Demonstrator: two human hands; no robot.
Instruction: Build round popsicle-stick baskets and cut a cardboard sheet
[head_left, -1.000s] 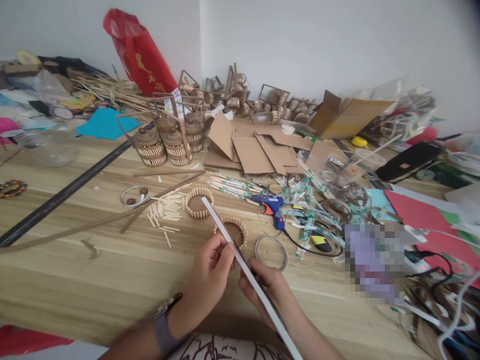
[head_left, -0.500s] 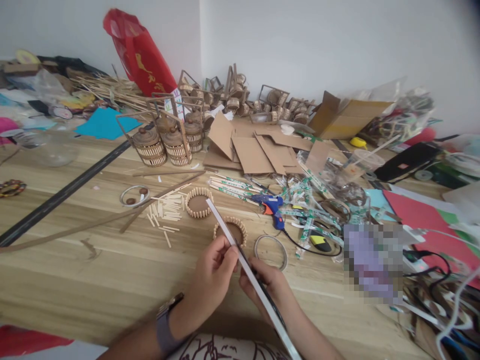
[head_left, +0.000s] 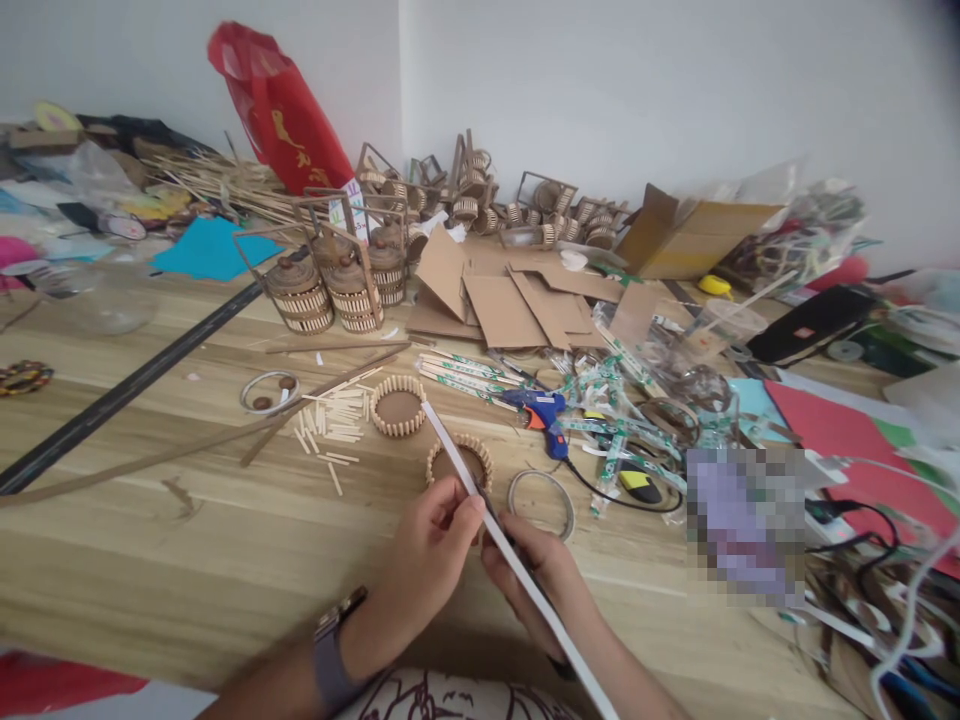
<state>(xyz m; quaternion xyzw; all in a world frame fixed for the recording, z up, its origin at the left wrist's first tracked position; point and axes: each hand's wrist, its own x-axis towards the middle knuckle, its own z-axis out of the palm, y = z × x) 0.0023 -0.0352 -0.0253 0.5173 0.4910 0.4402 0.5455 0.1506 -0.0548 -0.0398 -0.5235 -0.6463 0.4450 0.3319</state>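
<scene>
Between the thumb and fingers of my left hand (head_left: 431,540) is a long, narrow white strip (head_left: 517,560), slanting from the upper left down toward my body. My right hand (head_left: 551,570) is closed just below and right of it, around a slim dark object mostly hidden by the strip and fingers; its kind is unclear. Beyond the hands, a round container (head_left: 474,462) walled with short sticks is partly covered by strip and fingers. A second stick-walled container (head_left: 398,407) stands at the strip's far end. Near my right hand lies a grey ring (head_left: 541,506).
A blue glue gun (head_left: 551,415) lies right of the containers, its cord trailing. Short loose sticks (head_left: 337,415) are scattered on the left. Cardboard sheets (head_left: 506,305), lidded stick baskets (head_left: 300,300) and a red bag (head_left: 289,120) stand farther back. Wrappers and cables crowd the right.
The white strip has shifted slightly right and toward me, with both hands moving a little the same way. Less of the dark object shows beside it. Everything on the table stays put.
</scene>
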